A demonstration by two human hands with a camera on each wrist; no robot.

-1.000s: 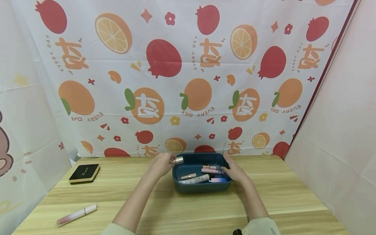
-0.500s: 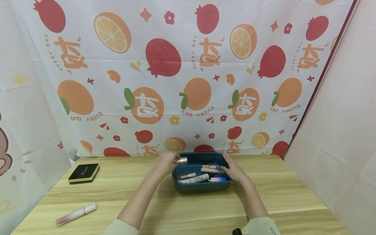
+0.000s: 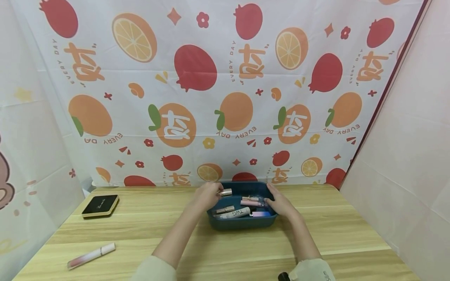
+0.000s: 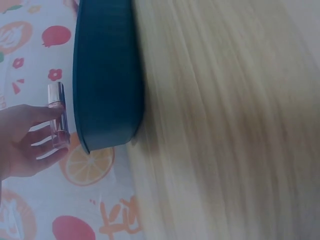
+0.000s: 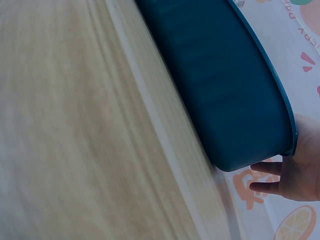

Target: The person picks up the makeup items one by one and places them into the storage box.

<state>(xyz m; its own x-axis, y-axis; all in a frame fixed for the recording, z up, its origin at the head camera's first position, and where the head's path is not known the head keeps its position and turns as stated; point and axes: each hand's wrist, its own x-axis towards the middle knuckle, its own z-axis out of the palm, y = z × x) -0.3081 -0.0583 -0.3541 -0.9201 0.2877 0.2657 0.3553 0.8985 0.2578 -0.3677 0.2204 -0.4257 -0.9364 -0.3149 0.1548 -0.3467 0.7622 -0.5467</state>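
My left hand (image 3: pixel 207 196) pinches a shiny lipstick tube (image 3: pixel 225 192) over the left end of a dark blue storage bin (image 3: pixel 242 224). Up close in the left wrist view, the tube (image 4: pixel 57 112) has a metallic cap and a clear pinkish body, held between thumb and fingers. At the bin's right end, my right hand (image 3: pixel 283 203) grips the rim, thumb inside and fingers outside. Within the bin lie a white TWG tube (image 3: pixel 237 213), a small metallic tube (image 3: pixel 225 210), a pink tube (image 3: pixel 250 203) and a blue-and-pink item (image 3: pixel 261 214).
A black compact case (image 3: pixel 100 206) with gold edges lies at the table's back left. Nearer the front left is a lip gloss (image 3: pixel 91 256) with a white cap. The wooden table (image 3: pixel 225 253) meets a fruit-print curtain (image 3: pixel 242 132) behind the bin.
My left hand has moved right with the lipstick tube, from the bin's left rim to above its inside. The right hand stays on the rim.
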